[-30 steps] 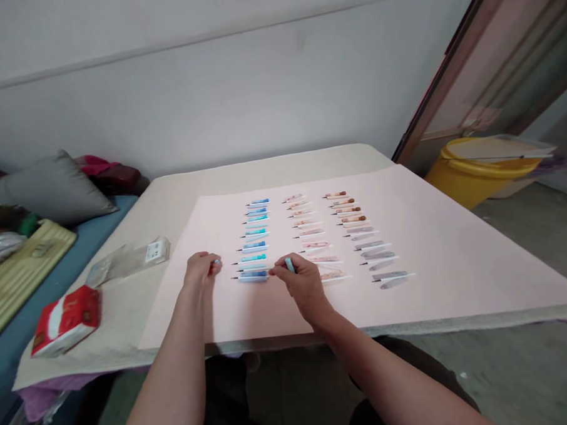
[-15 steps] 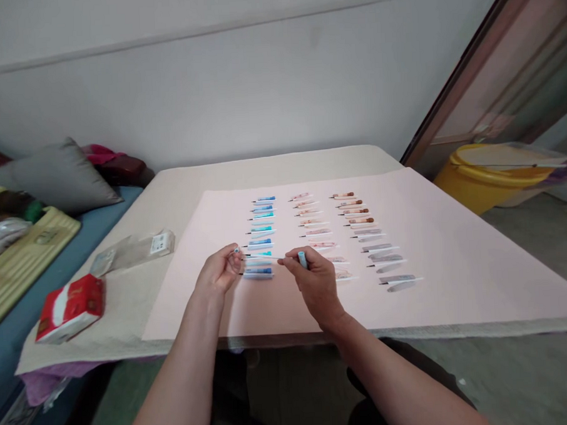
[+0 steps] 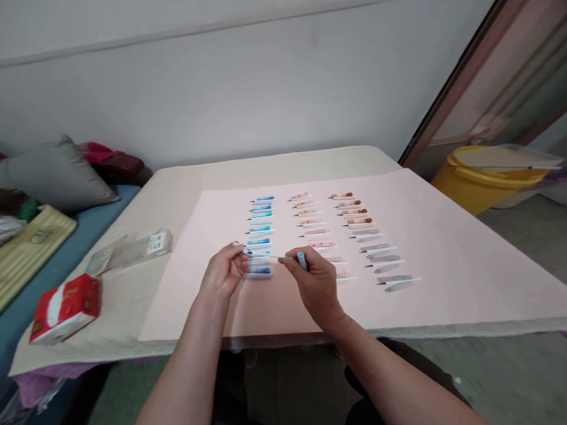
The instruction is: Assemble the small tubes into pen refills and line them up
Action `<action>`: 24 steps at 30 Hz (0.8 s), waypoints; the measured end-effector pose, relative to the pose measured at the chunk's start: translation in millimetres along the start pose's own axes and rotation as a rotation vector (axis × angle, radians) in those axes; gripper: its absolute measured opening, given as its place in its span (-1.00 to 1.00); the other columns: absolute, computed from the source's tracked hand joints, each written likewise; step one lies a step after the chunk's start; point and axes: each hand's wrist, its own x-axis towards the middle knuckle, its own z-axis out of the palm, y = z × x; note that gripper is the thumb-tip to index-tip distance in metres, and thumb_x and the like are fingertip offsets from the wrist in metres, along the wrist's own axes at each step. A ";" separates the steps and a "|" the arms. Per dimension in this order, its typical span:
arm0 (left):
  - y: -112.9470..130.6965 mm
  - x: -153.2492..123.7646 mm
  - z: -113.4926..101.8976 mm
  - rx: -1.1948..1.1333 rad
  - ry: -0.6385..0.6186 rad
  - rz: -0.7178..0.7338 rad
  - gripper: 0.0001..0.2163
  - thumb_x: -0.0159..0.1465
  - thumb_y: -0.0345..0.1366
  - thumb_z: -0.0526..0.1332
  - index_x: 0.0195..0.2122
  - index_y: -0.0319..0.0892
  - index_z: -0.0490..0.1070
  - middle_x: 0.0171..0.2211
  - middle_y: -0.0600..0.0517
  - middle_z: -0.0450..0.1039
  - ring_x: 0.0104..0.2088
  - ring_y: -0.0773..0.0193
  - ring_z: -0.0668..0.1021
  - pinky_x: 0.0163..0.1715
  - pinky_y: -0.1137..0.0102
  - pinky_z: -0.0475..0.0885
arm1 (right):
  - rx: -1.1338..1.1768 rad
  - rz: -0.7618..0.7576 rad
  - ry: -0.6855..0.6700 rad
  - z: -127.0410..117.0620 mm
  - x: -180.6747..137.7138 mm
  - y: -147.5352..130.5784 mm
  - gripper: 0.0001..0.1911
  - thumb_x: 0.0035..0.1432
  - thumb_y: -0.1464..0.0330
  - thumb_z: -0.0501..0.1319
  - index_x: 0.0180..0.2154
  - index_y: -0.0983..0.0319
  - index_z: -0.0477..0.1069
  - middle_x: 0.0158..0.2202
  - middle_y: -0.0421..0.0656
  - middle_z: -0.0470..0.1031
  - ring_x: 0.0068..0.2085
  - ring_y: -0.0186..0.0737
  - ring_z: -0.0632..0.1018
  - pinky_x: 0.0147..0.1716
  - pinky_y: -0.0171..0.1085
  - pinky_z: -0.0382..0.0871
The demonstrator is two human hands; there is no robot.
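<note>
My left hand (image 3: 224,270) and my right hand (image 3: 312,280) are raised just above a pink paper sheet (image 3: 454,255). Between them runs a thin white refill with a dark tip (image 3: 265,255). The left fingers pinch its tip end. The right fingers pinch the other end and also hold a light blue pen barrel (image 3: 303,260). Under the hands lie three columns of small pens and refills: blue ones (image 3: 260,229), pink ones (image 3: 312,227), and brown and grey ones (image 3: 366,234).
The sheet lies on a beige table (image 3: 272,166). A clear plastic packet (image 3: 130,249) and a red tissue pack (image 3: 64,308) rest on its left part. A grey pillow (image 3: 51,179) lies further left. A yellow bucket (image 3: 488,175) stands at the right.
Both hands have lifted off the sheet and come closer together. The left hand moved right and now grips the tip end of the refill held by the right hand.
</note>
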 end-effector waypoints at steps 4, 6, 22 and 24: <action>-5.3 -6.1 4.6 0.020 -0.009 0.042 -0.87 0.09 -0.53 0.24 -0.33 -0.27 0.38 -0.52 0.03 0.42 -0.59 0.42 0.47 -0.66 0.57 0.40 | -0.038 -0.018 0.011 -1.0 1.6 -0.2 -0.92 0.03 0.33 0.23 -0.45 0.21 0.41 -0.53 -0.29 0.40 -0.46 -0.35 0.37 -0.43 -0.35 0.25; -8.0 -8.3 6.7 0.013 0.005 0.063 -0.91 0.10 -0.51 0.24 -0.37 -0.28 0.37 -0.52 0.03 0.42 -0.58 0.42 0.48 -0.64 0.58 0.41 | -0.045 -0.015 0.022 -1.3 2.9 -0.6 -0.91 0.02 0.33 0.24 -0.46 0.21 0.40 -0.53 -0.29 0.40 -0.46 -0.35 0.37 -0.42 -0.35 0.25; -20.2 -19.3 19.5 -0.010 0.065 0.185 -0.93 0.10 -0.47 0.26 -0.42 -0.26 0.37 -0.46 0.03 0.45 -0.48 0.43 0.51 -0.56 0.59 0.43 | -0.040 0.035 0.002 -2.4 5.9 -2.3 -0.90 0.01 0.34 0.24 -0.49 0.21 0.40 -0.54 -0.29 0.39 -0.46 -0.35 0.36 -0.43 -0.34 0.24; -23.1 -22.4 22.4 -0.012 0.039 0.182 -0.92 0.09 -0.47 0.28 -0.42 -0.26 0.37 -0.48 0.05 0.44 -0.49 0.44 0.51 -0.56 0.60 0.43 | -0.038 0.039 0.005 -2.1 6.1 -1.7 -0.91 0.01 0.33 0.24 -0.48 0.21 0.40 -0.54 -0.28 0.39 -0.46 -0.34 0.37 -0.42 -0.33 0.24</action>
